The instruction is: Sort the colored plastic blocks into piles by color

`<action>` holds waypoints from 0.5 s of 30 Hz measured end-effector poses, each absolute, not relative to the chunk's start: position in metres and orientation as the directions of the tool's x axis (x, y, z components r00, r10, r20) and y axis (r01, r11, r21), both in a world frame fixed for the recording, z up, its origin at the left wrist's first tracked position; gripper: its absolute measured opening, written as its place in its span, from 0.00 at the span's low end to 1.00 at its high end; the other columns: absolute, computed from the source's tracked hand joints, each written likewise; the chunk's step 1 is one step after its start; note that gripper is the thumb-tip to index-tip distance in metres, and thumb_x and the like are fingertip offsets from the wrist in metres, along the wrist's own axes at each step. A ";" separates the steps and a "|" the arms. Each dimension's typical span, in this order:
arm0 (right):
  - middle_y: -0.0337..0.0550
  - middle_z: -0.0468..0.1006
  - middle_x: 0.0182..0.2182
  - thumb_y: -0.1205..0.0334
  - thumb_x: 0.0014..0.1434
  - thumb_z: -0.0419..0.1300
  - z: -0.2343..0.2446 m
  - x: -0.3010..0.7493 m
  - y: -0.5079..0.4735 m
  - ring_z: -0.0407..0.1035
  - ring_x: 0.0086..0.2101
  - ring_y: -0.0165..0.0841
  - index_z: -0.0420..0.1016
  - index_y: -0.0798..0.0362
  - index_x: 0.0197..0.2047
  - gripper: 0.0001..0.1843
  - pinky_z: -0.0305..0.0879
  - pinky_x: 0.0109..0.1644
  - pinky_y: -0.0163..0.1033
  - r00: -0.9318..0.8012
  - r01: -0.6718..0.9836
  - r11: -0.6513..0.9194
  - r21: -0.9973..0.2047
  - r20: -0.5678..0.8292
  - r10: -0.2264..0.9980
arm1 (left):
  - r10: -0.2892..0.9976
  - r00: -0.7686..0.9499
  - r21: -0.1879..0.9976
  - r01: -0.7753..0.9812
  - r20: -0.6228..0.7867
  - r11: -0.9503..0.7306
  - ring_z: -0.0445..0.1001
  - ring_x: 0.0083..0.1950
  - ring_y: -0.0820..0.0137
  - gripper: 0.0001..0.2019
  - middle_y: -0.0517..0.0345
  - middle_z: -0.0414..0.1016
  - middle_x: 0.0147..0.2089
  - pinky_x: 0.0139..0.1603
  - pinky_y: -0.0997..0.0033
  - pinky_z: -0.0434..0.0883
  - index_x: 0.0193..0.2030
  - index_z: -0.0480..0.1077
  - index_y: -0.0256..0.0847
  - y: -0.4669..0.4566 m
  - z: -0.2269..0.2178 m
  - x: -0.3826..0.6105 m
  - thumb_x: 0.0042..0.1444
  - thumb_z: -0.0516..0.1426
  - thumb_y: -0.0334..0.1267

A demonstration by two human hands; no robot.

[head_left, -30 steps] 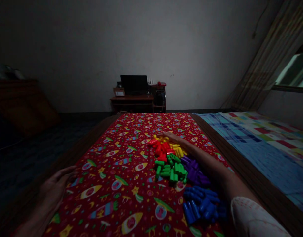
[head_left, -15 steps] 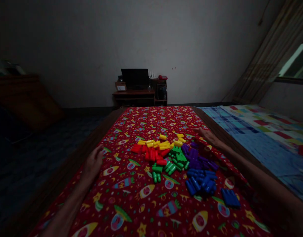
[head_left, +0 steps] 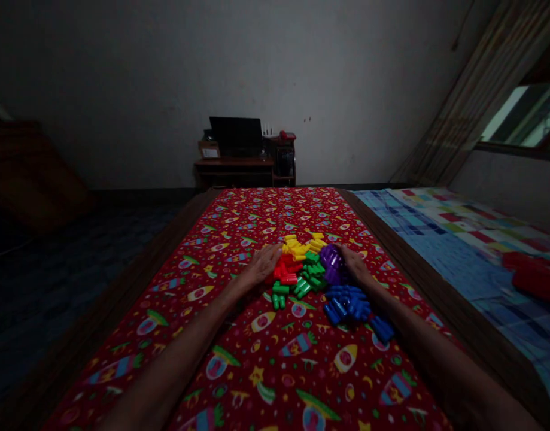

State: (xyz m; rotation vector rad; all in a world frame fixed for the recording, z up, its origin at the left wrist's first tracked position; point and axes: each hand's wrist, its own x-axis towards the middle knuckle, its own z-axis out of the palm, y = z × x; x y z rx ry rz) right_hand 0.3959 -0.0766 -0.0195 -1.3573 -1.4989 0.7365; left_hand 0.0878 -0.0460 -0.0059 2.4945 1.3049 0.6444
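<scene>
Toy blocks, five colours, lying in a close heap right of centre in the frame on a red printed cloth (head_left: 239,359). Yellow blocks (head_left: 295,246): along the top of the heap. Red blocks (head_left: 287,269): left side. Green blocks (head_left: 313,269): middle, with a green block (head_left: 279,300) at the lower left edge. Purple blocks (head_left: 332,263): right side. Blue blocks (head_left: 346,302): lower right, with a single blue block (head_left: 382,328) just beyond them. Left hand (head_left: 264,262), at the centre: palm inward, fingers extended, against the red blocks, nothing seen enclosed. Right hand (head_left: 353,264), right of centre: fingers loosely extended, beside the purple blocks and apparently touching them; no clasp visible, its far side hidden. State of order, as judged: grouping by colour largely done, each colour mostly with its own kind. Outstanding, as judged: neighbouring clusters abut without clear gaps, the blocks lie at mixed angles, and edge pieces sit loose. None appears stacked into a built form.
</scene>
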 end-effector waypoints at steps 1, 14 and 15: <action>0.44 0.78 0.51 0.30 0.59 0.44 -0.017 0.381 -0.071 0.68 0.56 0.44 0.78 0.47 0.52 0.37 0.57 0.64 0.54 0.042 0.374 0.218 -0.901 0.252 0.967 | 0.810 0.502 0.379 0.717 0.303 -0.586 0.57 0.70 0.59 0.26 0.46 0.64 0.67 0.70 0.52 0.54 0.65 0.61 0.37 -0.058 -0.002 0.091 0.69 0.36 0.44; 0.49 0.77 0.52 0.26 0.58 0.37 0.029 0.255 -0.012 0.66 0.57 0.44 0.77 0.51 0.51 0.45 0.58 0.63 0.48 -0.052 0.194 0.372 -0.908 0.369 0.928 | 0.111 0.910 -0.127 0.175 0.399 -0.976 0.64 0.63 0.63 0.12 0.53 0.72 0.56 0.72 0.50 0.47 0.45 0.74 0.44 -0.214 0.005 0.174 0.65 0.51 0.42; 0.49 0.78 0.50 0.26 0.58 0.38 0.031 0.266 -0.007 0.67 0.56 0.45 0.78 0.52 0.50 0.44 0.58 0.62 0.48 -0.022 0.251 0.378 -0.891 0.385 0.923 | 0.129 0.910 -0.133 0.195 0.395 -0.972 0.64 0.63 0.63 0.12 0.53 0.72 0.56 0.72 0.50 0.48 0.45 0.74 0.44 -0.209 0.003 0.175 0.65 0.51 0.42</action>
